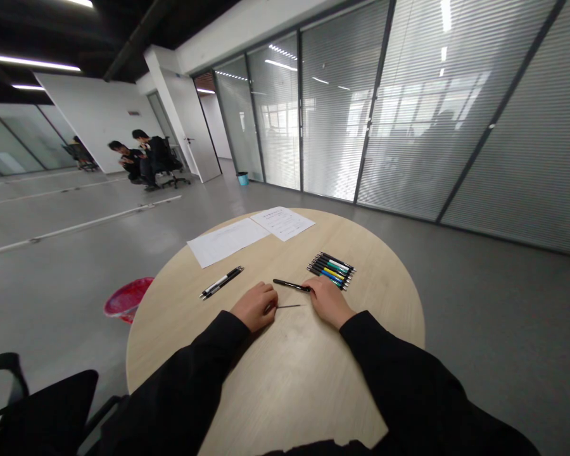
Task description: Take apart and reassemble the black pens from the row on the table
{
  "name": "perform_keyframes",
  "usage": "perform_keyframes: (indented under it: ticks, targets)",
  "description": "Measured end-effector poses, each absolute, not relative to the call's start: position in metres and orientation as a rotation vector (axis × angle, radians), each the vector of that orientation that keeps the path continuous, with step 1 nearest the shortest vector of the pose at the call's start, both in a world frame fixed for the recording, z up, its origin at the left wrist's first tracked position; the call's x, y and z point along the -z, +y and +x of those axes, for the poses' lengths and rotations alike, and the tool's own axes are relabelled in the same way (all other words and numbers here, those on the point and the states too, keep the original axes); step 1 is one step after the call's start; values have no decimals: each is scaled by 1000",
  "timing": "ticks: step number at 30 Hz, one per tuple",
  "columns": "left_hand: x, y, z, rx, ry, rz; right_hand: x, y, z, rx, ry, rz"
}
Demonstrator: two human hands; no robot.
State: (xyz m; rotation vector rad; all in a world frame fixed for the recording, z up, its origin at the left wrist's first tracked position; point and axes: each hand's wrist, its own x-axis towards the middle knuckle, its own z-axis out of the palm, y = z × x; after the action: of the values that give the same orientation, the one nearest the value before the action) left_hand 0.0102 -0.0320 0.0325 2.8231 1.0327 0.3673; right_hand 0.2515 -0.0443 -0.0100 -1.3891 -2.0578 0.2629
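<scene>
- Head view: both hands meet over the middle of the round worktop (285, 386), with the forearms resting near its edge, which probably steadies fine finger work.
- The left hand (257, 306) is curled nearly closed, and a thin dark rod (289, 306) juts from its fingertips towards the right hand; whatever else sits inside the curl is hidden.
- The right hand (330, 301) pinches the black pen (291, 285) near one end, fingers narrow; the pen's far end points left, just beyond the left hand, so the two pieces run almost parallel between the hands. Whether that far end touches the wood I cannot tell.
- Just beyond the right hand, the row of pens (331, 268) lies side by side, some with coloured barrels; such close packing likely keeps them from rolling and easy to count.
- Left of the left hand, the pair of pens (222, 282) lies aligned, well apart from that row, seemingly as a separate group.
- Two paper sheets (228, 240) lie at the far edge, probably to leave the near area free for the hands.
- A red basin (129, 297) stands beside the worktop, on the left.
</scene>
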Motion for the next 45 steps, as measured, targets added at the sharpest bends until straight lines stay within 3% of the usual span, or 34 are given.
perform_keyframes:
  ticks: [9,18,45]
  targets:
    - [-29,-25,5,-529,1192,2736,13,-43,253,-252,-2095,-1333]
    - [-25,1,-34,-570,1664,2515,14,-37,259,-343,-1950,-1366]
    - [-26,-8,-24,-577,1433,2642,5,-46,251,-249,-2049,-1450]
